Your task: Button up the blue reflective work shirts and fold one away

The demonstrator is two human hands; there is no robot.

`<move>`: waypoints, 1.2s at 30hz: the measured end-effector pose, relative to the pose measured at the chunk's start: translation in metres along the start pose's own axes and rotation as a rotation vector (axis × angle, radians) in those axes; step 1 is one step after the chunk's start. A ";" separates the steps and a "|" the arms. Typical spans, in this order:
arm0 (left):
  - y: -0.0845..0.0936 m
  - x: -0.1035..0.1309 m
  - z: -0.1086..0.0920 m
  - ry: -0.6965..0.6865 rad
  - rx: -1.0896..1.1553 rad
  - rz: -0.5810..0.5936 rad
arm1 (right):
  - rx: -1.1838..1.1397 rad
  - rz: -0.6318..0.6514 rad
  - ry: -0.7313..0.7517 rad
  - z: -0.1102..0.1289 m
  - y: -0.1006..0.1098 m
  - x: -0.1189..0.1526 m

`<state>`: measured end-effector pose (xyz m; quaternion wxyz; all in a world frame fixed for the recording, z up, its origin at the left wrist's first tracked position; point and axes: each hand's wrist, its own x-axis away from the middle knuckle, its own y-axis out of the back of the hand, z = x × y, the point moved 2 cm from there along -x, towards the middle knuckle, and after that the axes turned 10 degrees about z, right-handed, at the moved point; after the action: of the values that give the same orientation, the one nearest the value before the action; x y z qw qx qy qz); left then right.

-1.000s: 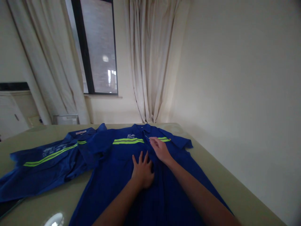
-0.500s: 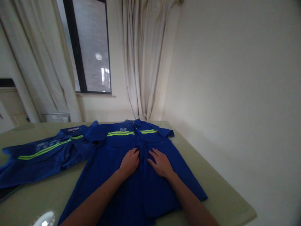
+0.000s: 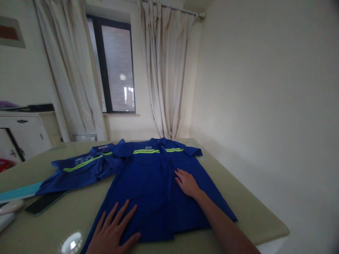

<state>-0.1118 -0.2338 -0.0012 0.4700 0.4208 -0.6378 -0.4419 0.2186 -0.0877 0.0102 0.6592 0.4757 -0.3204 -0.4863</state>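
A blue short-sleeved work shirt (image 3: 148, 187) lies spread front side up, collar at the far end, with yellow-green stripes across the chest. My left hand (image 3: 112, 227) is over its lower left part near the hem, fingers spread wide. On the right front panel, beside the button placket, rests my right hand (image 3: 186, 181), fingers stretched and holding nothing. A second blue work shirt (image 3: 87, 167) with the same stripes lies crumpled to the left, touching the first one's sleeve.
The pale green table (image 3: 222, 183) runs along the wall at right. At its left lie a dark phone (image 3: 46, 201), a light-blue strip (image 3: 21, 192) and a whitish rounded object (image 3: 11, 207). A shiny round item (image 3: 71, 242) is near the front edge. Curtains hang behind.
My left hand has moved from the placket down and left toward the hem, its fingers spreading. My right hand stays on the right panel. The view has shifted to show more at left.
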 end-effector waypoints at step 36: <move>0.046 -0.017 0.005 0.002 0.646 -0.612 | -0.730 -0.749 -0.192 -0.020 0.027 0.145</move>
<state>-0.1185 -0.2047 0.0382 0.1626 0.7160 -0.5888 -0.3381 0.2918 -0.2166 0.0231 0.5309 0.2506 0.0025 -0.8095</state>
